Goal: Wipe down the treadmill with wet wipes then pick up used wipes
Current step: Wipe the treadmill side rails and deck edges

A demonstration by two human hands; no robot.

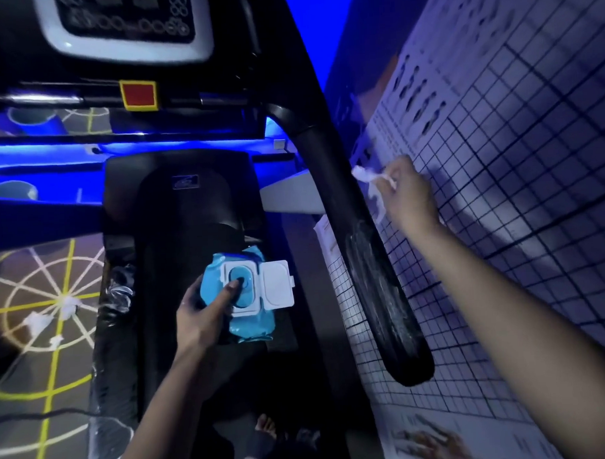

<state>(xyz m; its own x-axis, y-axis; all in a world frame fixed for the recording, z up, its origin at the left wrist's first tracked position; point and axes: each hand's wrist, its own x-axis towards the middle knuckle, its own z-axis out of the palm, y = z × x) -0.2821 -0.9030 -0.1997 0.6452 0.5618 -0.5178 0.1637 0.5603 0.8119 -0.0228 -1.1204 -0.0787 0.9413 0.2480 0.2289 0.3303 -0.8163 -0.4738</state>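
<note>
1. Treadmill point(187, 212) w/ a dark belt runs straight ahead from under both arms. Its console point(129, 26) is way past both grips, w/ a red tag point(139, 95) (yellow border) just under it.
2. Blue wipe pack point(253, 320) is in the left grip point(201, 312), which is closed round it: fingers curled under the pack's near side, one digit poking into the oval opening on top. Pack is over the belt, can't tell if it's resting on it tbh.
3. White flip lid point(277, 285) on the pack is open, flopped out flat on the side away from the left grip.
4. The right grip point(409, 194) is closed on a crumpled white wipe point(364, 174), w/ bits of it sticking out the front and hanging below the knuckles.
5. That wipe is right at the wall-side edge of the black handrail point(382, 295). Can't tell if it's actually touching.
6. Handrail runs between the two grips. The padded part nearer than the right grip has wet streaks on it.
7. Used wipes point(68, 302), a few white wads, lie on the floor point(31, 372) well out past the left grip, on a yellow/white line pattern.
8. Tiled wall point(531, 152) is just behind the right grip, w/ a poster point(423, 84) on it beyond the knuckles.
9. Bare foot point(267, 426) shows under the left forearm.
</note>
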